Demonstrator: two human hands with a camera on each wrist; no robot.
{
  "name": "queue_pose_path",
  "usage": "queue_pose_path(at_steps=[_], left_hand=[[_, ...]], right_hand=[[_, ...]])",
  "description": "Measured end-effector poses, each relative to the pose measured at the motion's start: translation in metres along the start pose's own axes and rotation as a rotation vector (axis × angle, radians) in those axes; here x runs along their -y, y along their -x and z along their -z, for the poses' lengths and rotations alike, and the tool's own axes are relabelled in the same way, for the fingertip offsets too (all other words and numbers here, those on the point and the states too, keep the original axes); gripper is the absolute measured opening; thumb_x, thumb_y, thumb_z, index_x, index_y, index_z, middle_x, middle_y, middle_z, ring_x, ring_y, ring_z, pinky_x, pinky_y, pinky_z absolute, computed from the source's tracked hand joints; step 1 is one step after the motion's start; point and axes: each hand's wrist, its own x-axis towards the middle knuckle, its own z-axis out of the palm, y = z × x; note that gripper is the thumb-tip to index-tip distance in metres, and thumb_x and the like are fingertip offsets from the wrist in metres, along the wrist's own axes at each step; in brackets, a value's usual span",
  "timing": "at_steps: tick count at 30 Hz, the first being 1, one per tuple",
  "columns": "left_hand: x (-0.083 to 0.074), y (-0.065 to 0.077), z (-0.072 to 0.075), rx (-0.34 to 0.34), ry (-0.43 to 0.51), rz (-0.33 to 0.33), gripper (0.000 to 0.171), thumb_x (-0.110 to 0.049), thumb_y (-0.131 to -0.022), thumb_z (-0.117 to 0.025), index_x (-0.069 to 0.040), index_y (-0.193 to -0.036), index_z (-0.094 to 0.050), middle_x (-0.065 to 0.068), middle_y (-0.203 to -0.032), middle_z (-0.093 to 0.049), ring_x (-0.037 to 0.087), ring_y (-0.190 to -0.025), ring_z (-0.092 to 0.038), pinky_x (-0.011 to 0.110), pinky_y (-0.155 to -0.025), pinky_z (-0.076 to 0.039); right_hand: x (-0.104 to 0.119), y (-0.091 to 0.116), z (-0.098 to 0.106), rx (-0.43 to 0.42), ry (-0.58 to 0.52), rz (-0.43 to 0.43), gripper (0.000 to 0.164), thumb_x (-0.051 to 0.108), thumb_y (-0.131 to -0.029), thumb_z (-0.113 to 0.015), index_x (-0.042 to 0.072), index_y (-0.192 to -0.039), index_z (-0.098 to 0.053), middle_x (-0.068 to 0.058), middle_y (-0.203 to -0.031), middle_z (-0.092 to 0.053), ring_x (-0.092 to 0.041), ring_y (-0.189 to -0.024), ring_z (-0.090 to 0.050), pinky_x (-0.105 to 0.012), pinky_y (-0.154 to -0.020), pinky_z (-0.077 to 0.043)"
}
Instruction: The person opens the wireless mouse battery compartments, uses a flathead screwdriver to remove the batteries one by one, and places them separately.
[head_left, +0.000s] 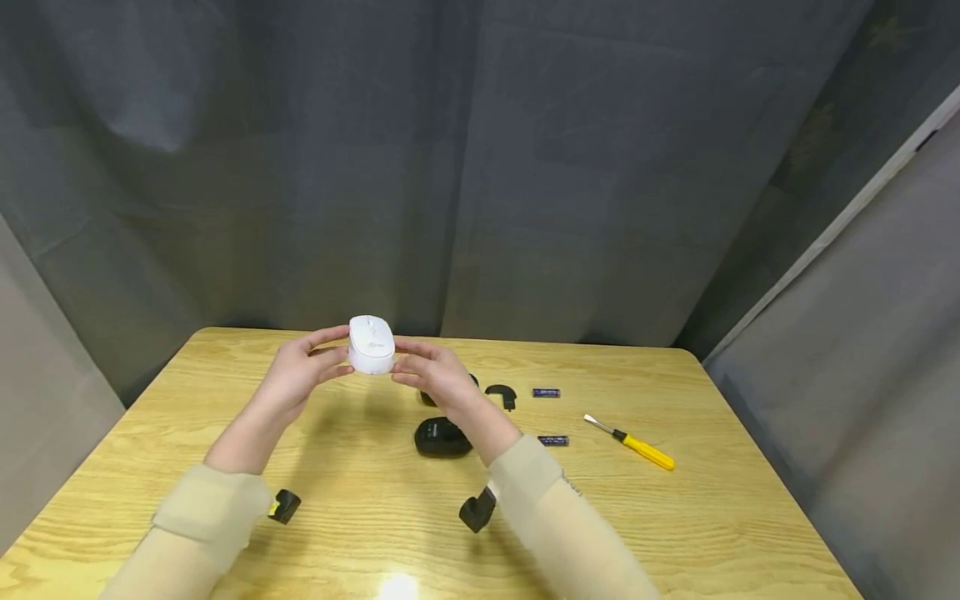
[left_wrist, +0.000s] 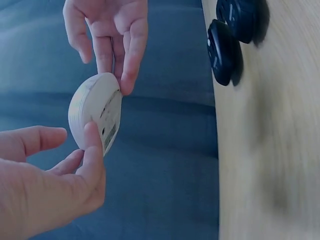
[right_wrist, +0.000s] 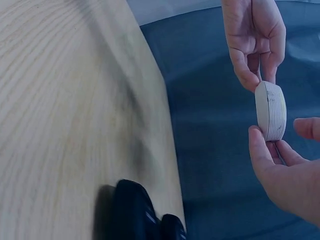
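Observation:
A white computer mouse (head_left: pixel 371 340) is raised above the far part of the table, top side up with its scroll wheel showing. My left hand (head_left: pixel 296 371) holds its left side with the fingertips. From the other side, my right hand (head_left: pixel 438 375) holds it the same way. The left wrist view shows the printed underside of the mouse (left_wrist: pixel 107 120), with a left fingertip against it. In the right wrist view, the ribbed edge of the mouse (right_wrist: pixel 276 112) sits between both hands' fingertips.
On the wooden table (head_left: pixel 375 517), a black mouse (head_left: pixel 441 437) lies under the right forearm, with another dark rounded object (head_left: pixel 428 399) behind it. Right of them are a curved black piece (head_left: pixel 501 391), two batteries (head_left: pixel 546 392) and a yellow-handled screwdriver (head_left: pixel 637 446). Dark curtain (head_left: pixel 465 167) hangs behind.

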Motion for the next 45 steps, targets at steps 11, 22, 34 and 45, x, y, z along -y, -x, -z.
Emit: queue_pose_path(at_steps=[11,22,34,45], left_hand=[[-0.020,0.015,-0.021,-0.030,-0.078,-0.050,0.045,-0.009,-0.085,-0.058,-0.009,-0.128,-0.046,0.014,-0.120,-0.051,0.012,-0.100,-0.056,0.031,-0.092,-0.042],[-0.031,0.031,-0.044,-0.043,-0.220,-0.164,0.044,-0.005,-0.085,-0.057,-0.012,-0.127,-0.049,0.010,-0.120,-0.051,0.021,-0.108,-0.051,0.033,-0.089,-0.044],[-0.033,0.045,-0.069,-0.033,-0.253,-0.365,0.046,0.006,-0.079,-0.057,-0.007,-0.123,-0.051,0.009,-0.122,-0.046,0.023,-0.103,-0.055,0.025,-0.084,-0.048],[-0.026,0.057,-0.087,-0.009,-0.113,-0.363,0.046,0.009,-0.076,-0.060,-0.007,-0.119,-0.053,0.009,-0.118,-0.048,0.023,-0.103,-0.054,0.032,-0.090,-0.045]], right_hand=[[0.018,0.018,0.018,-0.013,0.082,0.112,0.036,0.005,-0.083,-0.058,0.006,-0.120,-0.054,-0.009,-0.119,-0.053,-0.019,-0.094,-0.060,-0.031,-0.085,-0.047],[0.041,0.048,0.029,-0.013,0.165,0.191,0.035,0.001,-0.083,-0.053,0.000,-0.119,-0.053,-0.021,-0.113,-0.056,-0.015,-0.088,-0.062,-0.040,-0.088,-0.046],[0.044,0.075,0.045,-0.036,0.180,0.218,0.034,0.008,-0.083,-0.058,0.007,-0.117,-0.055,-0.016,-0.109,-0.059,-0.021,-0.090,-0.062,-0.042,-0.087,-0.046],[0.045,0.104,0.050,-0.038,0.219,0.215,0.043,0.014,-0.078,-0.068,0.012,-0.119,-0.054,-0.007,-0.120,-0.055,-0.018,-0.093,-0.061,-0.034,-0.084,-0.048]])
